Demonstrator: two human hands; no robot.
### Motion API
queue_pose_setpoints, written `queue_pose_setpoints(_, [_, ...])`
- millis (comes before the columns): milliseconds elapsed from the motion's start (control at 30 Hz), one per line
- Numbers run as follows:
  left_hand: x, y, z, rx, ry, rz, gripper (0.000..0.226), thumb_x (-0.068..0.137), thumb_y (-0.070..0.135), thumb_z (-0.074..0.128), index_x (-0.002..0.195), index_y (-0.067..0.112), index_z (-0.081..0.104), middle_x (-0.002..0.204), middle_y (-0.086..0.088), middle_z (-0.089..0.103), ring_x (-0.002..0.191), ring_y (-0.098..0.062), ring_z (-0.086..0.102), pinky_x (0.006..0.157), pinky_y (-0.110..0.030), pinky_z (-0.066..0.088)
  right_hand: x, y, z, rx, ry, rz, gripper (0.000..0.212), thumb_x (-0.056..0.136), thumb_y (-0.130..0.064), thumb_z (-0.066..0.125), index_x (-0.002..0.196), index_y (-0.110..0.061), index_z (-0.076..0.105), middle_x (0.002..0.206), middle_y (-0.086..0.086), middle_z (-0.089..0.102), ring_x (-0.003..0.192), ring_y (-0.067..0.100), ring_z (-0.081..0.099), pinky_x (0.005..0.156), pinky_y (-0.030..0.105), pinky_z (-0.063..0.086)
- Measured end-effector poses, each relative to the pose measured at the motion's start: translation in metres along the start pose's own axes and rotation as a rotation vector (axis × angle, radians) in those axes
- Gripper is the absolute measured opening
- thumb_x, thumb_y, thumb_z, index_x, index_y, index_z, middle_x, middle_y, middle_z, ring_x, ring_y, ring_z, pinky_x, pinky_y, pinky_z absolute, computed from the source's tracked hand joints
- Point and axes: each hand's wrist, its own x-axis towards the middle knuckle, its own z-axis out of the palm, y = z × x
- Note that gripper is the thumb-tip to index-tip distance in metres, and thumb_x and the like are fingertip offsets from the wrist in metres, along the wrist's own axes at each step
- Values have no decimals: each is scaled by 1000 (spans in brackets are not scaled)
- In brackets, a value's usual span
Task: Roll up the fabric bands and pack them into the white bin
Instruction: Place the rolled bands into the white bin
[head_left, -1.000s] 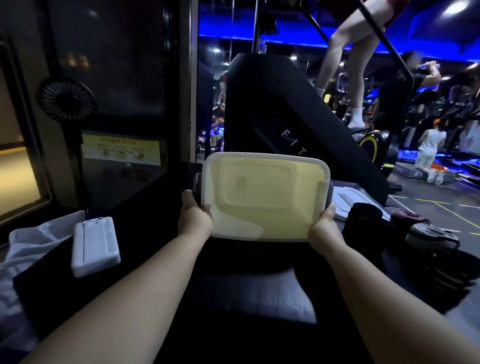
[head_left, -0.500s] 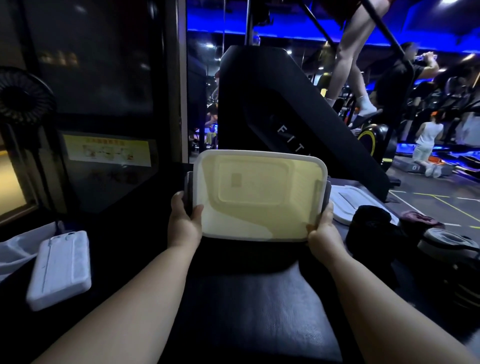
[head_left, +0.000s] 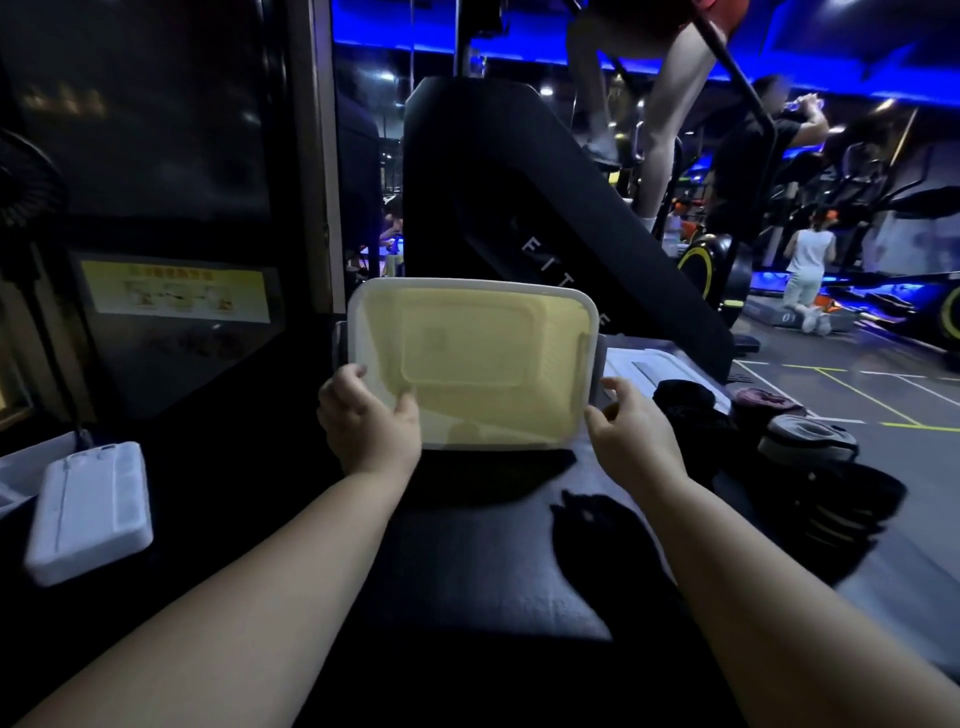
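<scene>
The white bin (head_left: 470, 364) is tilted up over the black padded surface (head_left: 467, 582), its opening facing the viewer. The left hand (head_left: 369, 421) grips its near left corner, thumb inside the rim. The right hand (head_left: 636, 434) sits just beside its right edge, fingers loosely spread. Rolled fabric bands (head_left: 808, 439) lie to the right, and a white lid (head_left: 649, 366) lies beyond them.

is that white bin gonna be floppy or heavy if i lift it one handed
Probably stiff: the bin holds its boxy shape while the left hand grips just one corner. Likely light for its size, since it looks empty. Tilted up with its opening facing the camera, it may tip over if let go.
</scene>
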Motion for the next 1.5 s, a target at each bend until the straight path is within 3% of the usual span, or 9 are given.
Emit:
queue_pose_setpoints(200, [-62,45,48,-92,-222,151,47,83,22,74,112,-6,52,113,-30,54,109,-45,48,93,-43,34,-8,34,-33,-92,265,-135,30,85,-17,63,115,-18,65,109,7,61,105,29,54,82,34,42])
queue_pose_setpoints(500, [-120,90,124,-177,-687,-36,34,94,34,59,113,7,51,120,-15,56,113,-32,51,96,-33,39,-7,81,-34,32,471,-11,44,83,-28,47,119,-6,62,123,19,55,121,35,45,108,34,26])
queue_pose_setpoints(667, [-126,109,142,-156,-841,1,38,101,31,47,132,9,52,134,-12,53,123,-26,50,100,-28,35,3,96,-29,90,376,100,48,98,-22,50,140,0,43,142,23,45,136,35,35,114,37,19])
queue_pose_setpoints(867, [-126,131,149,-121,-1023,-63,53,104,47,25,133,12,52,137,-12,53,127,-30,47,98,-32,36,10,101,-30,153,232,276,61,101,-44,38,153,-13,26,145,22,46,134,38,40,109,40,30])
queue_pose_setpoints(967, [-127,131,151,-105,-1038,-75,63,102,56,18,135,14,52,141,-12,51,131,-29,44,104,-33,31,11,103,-31,191,243,312,57,101,-49,32,146,-15,37,139,20,52,129,38,46,104,41,34])
queue_pose_setpoints(1067, [-127,129,151,-118,-1026,-76,63,101,57,19,134,16,54,139,-12,53,129,-30,46,107,-35,34,10,104,-34,224,253,292,48,103,-47,29,112,-12,62,114,16,66,109,36,57,88,37,39])
queue_pose_setpoints(1200, [-124,123,139,-82,-1027,-36,62,102,55,21,128,11,57,135,-14,56,126,-31,48,106,-34,36,2,98,-38,253,235,267,47,103,-45,31,79,-15,58,85,6,62,86,27,55,72,31,34])
queue_pose_setpoints(1367, [-113,112,113,-69,-1030,9,64,103,52,21,120,6,61,129,-13,60,122,-29,51,99,-31,36,-11,86,-35,293,120,218,41,101,-48,38,80,-20,59,83,1,65,90,26,61,80,38,44])
queue_pose_setpoints(1500, [-100,97,93,-97,-1017,-53,62,102,53,26,128,7,59,135,-12,57,126,-28,50,108,-35,37,-21,60,-38,142,-61,202,42,101,-53,30,111,-26,60,103,0,64,107,25,58,84,34,39])
